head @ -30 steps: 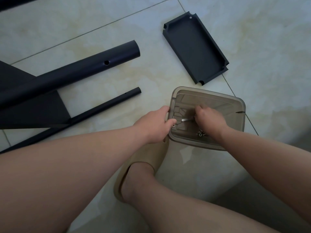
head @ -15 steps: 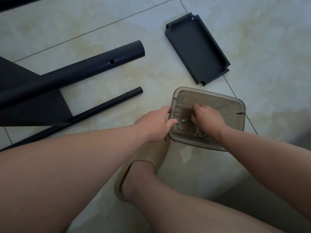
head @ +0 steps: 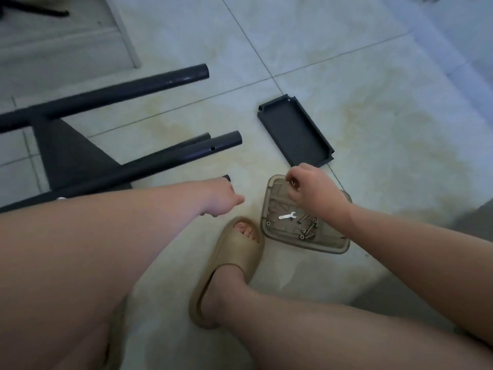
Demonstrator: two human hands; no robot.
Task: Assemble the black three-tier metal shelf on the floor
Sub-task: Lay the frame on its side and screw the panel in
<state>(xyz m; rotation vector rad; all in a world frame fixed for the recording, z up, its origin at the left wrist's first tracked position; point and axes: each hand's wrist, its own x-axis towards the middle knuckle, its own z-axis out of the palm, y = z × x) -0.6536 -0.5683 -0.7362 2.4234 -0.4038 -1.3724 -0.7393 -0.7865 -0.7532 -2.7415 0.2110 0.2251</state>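
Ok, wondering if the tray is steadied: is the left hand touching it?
Apart. The head view shows bare floor between the left hand and the tray.

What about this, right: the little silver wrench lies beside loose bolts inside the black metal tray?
No. The head view shows the silver wrench beside the loose bolts inside the translucent brown tray, not the black metal tray.
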